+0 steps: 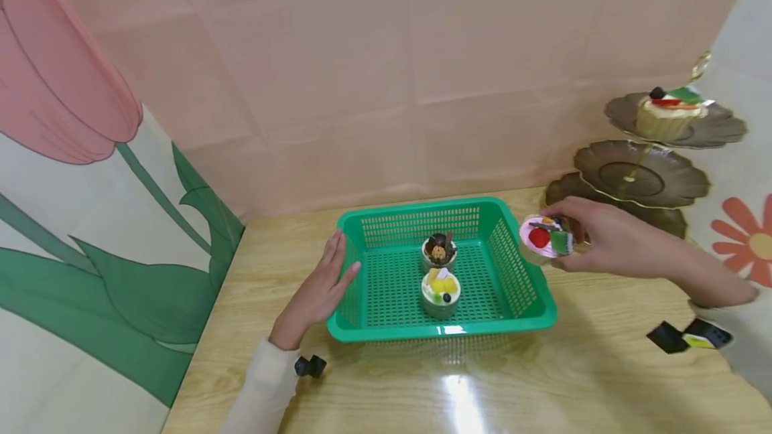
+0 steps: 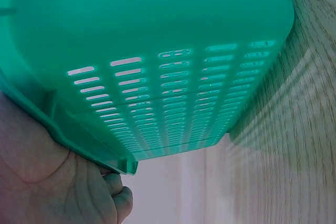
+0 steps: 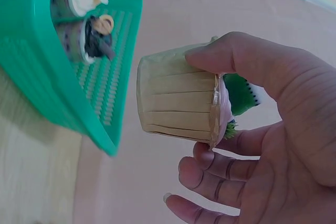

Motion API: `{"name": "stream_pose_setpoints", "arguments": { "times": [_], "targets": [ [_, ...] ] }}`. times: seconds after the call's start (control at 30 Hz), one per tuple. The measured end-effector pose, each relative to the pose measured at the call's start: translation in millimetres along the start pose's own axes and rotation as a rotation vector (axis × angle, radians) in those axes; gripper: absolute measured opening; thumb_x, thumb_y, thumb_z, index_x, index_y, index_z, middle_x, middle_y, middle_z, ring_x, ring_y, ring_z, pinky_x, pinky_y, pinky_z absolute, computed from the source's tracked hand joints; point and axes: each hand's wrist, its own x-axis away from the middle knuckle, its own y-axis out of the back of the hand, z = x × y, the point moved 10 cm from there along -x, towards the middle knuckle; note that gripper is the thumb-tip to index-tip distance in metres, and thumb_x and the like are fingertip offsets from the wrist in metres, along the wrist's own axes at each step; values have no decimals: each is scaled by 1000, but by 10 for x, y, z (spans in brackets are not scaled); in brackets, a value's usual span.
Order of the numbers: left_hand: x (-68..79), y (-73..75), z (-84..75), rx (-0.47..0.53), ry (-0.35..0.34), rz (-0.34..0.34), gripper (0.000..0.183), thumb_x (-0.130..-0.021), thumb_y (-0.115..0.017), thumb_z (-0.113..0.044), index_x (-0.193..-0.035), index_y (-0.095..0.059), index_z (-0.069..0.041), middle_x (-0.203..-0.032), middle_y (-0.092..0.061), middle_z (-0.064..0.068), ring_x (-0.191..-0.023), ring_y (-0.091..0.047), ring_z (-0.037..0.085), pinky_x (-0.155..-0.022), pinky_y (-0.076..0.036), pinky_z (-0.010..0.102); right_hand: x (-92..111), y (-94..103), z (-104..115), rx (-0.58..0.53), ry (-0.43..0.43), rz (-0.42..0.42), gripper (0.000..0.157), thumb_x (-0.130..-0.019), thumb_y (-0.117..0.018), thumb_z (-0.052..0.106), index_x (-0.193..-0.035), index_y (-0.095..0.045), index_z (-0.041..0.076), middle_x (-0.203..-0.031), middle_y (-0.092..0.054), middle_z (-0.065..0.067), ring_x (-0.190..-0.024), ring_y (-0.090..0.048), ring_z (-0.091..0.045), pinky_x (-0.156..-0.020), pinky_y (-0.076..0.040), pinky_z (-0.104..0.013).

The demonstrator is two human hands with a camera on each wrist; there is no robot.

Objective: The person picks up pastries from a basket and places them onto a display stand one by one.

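Note:
My right hand [image 1: 609, 238] holds a cupcake [image 1: 539, 241] with pink cream, a red fruit and a green piece on top, just off the basket's right rim. In the right wrist view, thumb and fingers pinch the paper cup [image 3: 178, 95] near its upper edge. A green plastic basket [image 1: 443, 333] stands on the table. Inside it are a chocolate-topped cupcake [image 1: 439, 251] and, nearer me, a cupcake with yellow fruit [image 1: 440, 295]. My left hand [image 1: 319, 286] rests on the basket's left rim, fingers straight; in the left wrist view its palm [image 2: 58, 187] lies along the rim.
A tiered stand with dark scalloped plates [image 1: 642, 173] rises at the right back, behind my right hand. On its top plate [image 1: 726, 127] sits a cupcake [image 1: 668, 116] with green and red toppings. A pink cloth [image 1: 362, 86] hangs behind the wooden table [image 1: 386, 394].

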Motion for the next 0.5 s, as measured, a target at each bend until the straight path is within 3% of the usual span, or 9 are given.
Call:
{"name": "stream_pose_setpoints", "arguments": {
  "times": [0.27, 0.5],
  "targets": [
    [-8, -6, 0, -11, -7, 0, 78, -109, -23, -56, -162, -3, -2, -170, 8, 10, -155, 6, 23, -122, -14, 50, 169, 333, -234, 122, -51, -62, 71, -63, -97, 25, -122, -64, 4, -87, -53, 4, -69, -45, -5, -55, -39, -25],
    [1, 20, 0, -2, -6, -1, 78, -109, -24, -55, -162, -3, -2, -170, 7, 10, -155, 7, 23, -122, -12, 50, 270, 613, -516, 156, -133, -57, 71, -65, -96, 21, -124, -62, 0, -83, -55, 5, -63, -47, 0, -54, -41, -25]
  ]
}}
